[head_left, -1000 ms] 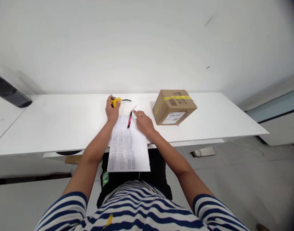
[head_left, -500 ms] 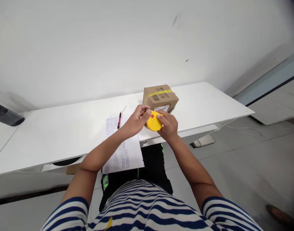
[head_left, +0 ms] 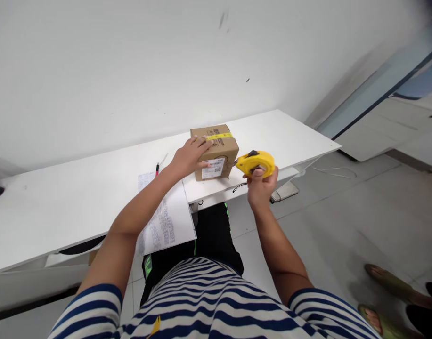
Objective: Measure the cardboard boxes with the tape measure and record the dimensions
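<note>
A small cardboard box (head_left: 219,153) with yellow tape and a white label sits on the white table (head_left: 77,197). My left hand (head_left: 189,155) rests on the box's left top edge, fingers pinched at a tape end drawn across the front. My right hand (head_left: 260,186) grips a yellow tape measure (head_left: 255,163), held just right of the box, past the table's front edge. A thin strip of tape runs from the case toward the box.
A printed sheet of paper (head_left: 162,221) hangs over the table's front edge beside my left arm. A red pen (head_left: 157,169) lies behind it. A white device (head_left: 285,190) and cable lie on the floor. Another person's sandalled feet (head_left: 388,287) stand at the lower right.
The tape measure went from my left hand on the table to my right hand. My left hand moved onto the box, pulling the tape out. The view swung right.
</note>
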